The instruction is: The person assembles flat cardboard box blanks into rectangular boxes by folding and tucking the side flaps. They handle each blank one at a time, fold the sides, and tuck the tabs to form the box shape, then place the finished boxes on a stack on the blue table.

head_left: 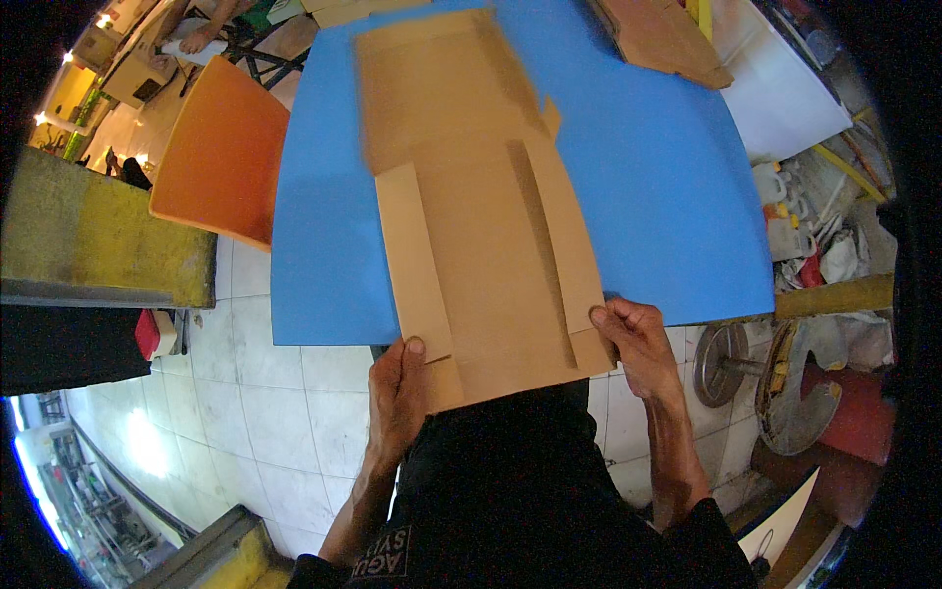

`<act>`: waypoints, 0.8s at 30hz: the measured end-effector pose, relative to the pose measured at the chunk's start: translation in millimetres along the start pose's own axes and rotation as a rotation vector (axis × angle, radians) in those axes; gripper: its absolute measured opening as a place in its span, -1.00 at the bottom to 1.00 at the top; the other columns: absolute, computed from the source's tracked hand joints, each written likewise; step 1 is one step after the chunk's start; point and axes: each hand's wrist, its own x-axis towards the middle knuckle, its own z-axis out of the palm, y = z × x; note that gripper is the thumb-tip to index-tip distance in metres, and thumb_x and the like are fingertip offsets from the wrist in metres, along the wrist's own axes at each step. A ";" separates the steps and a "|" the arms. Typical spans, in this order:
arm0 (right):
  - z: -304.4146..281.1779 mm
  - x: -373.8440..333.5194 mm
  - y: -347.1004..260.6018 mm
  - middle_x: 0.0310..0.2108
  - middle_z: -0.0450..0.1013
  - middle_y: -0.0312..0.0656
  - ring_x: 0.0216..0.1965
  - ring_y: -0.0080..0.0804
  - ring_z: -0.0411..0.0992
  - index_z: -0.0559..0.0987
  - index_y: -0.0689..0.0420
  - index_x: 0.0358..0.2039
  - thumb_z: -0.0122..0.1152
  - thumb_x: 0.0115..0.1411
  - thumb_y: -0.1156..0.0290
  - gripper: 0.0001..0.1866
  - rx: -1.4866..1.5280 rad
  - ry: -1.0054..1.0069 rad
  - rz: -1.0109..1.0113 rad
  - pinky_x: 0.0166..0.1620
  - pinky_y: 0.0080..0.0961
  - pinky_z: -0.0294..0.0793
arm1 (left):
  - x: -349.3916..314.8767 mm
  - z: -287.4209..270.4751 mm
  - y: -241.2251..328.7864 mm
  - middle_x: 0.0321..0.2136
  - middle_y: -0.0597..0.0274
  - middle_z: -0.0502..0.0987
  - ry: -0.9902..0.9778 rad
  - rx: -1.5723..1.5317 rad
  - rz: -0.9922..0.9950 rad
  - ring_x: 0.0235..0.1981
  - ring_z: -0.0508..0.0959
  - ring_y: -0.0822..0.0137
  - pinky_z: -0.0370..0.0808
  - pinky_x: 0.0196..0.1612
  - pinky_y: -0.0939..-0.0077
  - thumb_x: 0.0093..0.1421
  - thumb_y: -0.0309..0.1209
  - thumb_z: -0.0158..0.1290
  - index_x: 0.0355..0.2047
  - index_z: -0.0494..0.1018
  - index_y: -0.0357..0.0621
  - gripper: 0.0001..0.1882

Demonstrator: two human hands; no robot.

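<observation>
A long sheet of creased brown cardboard [491, 255], with side flaps folded inward, stretches from my body out over a blue tabletop [667, 216]. Its near end juts past the table's front edge. My left hand [396, 388] pinches the near left corner, thumb on top of the flap. At the near right corner my right hand [636, 344] grips the cardboard the same way, thumb on the upper face. The fingers of both hands are partly hidden beneath the sheet. The far part of the cardboard looks blurred.
An orange chair [224, 152] stands against the table's left side. Another brown cardboard piece [662, 39] lies at the far right. Beyond the right edge are plastic jugs [780, 201] and a round metal disc [721, 365]. Another person's hand [199, 39] shows at the far left.
</observation>
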 end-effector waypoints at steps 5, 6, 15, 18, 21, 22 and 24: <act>-1.1 -17.6 -20.9 -0.46 0.52 -0.10 -0.55 -0.37 0.55 0.53 0.33 -0.17 0.06 0.33 0.35 -0.73 0.124 -0.180 0.242 -0.55 -0.56 0.57 | 7.3 -2.4 -4.0 -0.62 0.23 0.41 0.036 0.109 0.092 -0.57 0.31 0.50 0.27 -0.54 0.46 0.42 -0.18 -0.19 -0.38 0.40 -0.30 -0.59; -2.3 -17.4 -21.7 -0.40 0.55 -0.05 -0.52 -0.31 0.59 0.52 0.35 -0.10 0.05 0.33 0.36 -0.70 0.073 -0.195 0.264 -0.51 -0.53 0.63 | 6.9 -4.3 -3.3 -0.64 0.23 0.42 0.027 0.148 0.059 -0.61 0.32 0.50 0.28 -0.56 0.48 0.42 -0.19 -0.19 -0.37 0.41 -0.30 -0.60; -0.9 -18.1 -4.8 -0.49 0.55 -0.06 -0.60 -0.40 0.54 0.53 0.39 -0.16 0.14 0.27 0.37 -0.70 0.231 -0.107 0.099 -0.54 -0.53 0.59 | -1.7 -21.1 -7.7 -0.70 0.28 0.48 -0.385 -0.133 -0.285 -0.75 0.41 0.56 0.30 -0.73 0.68 0.41 -0.24 -0.17 -0.32 0.42 -0.27 -0.66; -4.2 -17.5 0.0 -0.41 0.56 -0.02 -0.55 -0.31 0.58 0.52 0.39 -0.14 0.09 0.30 0.40 -0.72 0.179 -0.030 0.127 -0.49 -0.48 0.62 | 1.0 -19.1 -18.3 -0.68 0.25 0.51 -0.519 -0.175 -0.197 -0.72 0.45 0.53 0.34 -0.70 0.65 0.40 -0.24 -0.12 -0.33 0.44 -0.23 -0.69; -11.3 -16.8 5.8 -0.44 0.56 -0.03 -0.56 -0.30 0.57 0.52 0.38 -0.13 0.11 0.30 0.38 -0.71 0.200 -0.068 0.071 -0.49 -0.45 0.62 | 4.4 -17.9 -28.7 -0.62 0.20 0.56 -0.590 -0.121 -0.213 -0.68 0.50 0.49 0.42 -0.66 0.61 0.39 -0.25 -0.11 -0.33 0.46 -0.27 -0.68; -15.2 -16.9 6.5 -0.41 0.56 -0.04 -0.52 -0.30 0.58 0.51 0.37 -0.10 0.11 0.29 0.37 -0.70 0.216 -0.064 0.042 -0.47 -0.44 0.62 | 7.0 -18.4 -31.4 -0.61 0.19 0.57 -0.609 -0.136 -0.227 -0.67 0.51 0.48 0.44 -0.64 0.60 0.40 -0.24 -0.11 -0.31 0.47 -0.28 -0.67; -21.4 -16.6 5.3 -0.35 0.56 -0.06 -0.43 -0.30 0.59 0.49 0.34 -0.05 0.13 0.29 0.35 -0.67 0.258 -0.115 -0.033 -0.44 -0.42 0.63 | 11.4 -14.8 -33.4 -0.57 0.16 0.59 -0.696 -0.192 -0.236 -0.63 0.54 0.47 0.48 -0.59 0.59 0.40 -0.22 -0.12 -0.28 0.48 -0.29 -0.64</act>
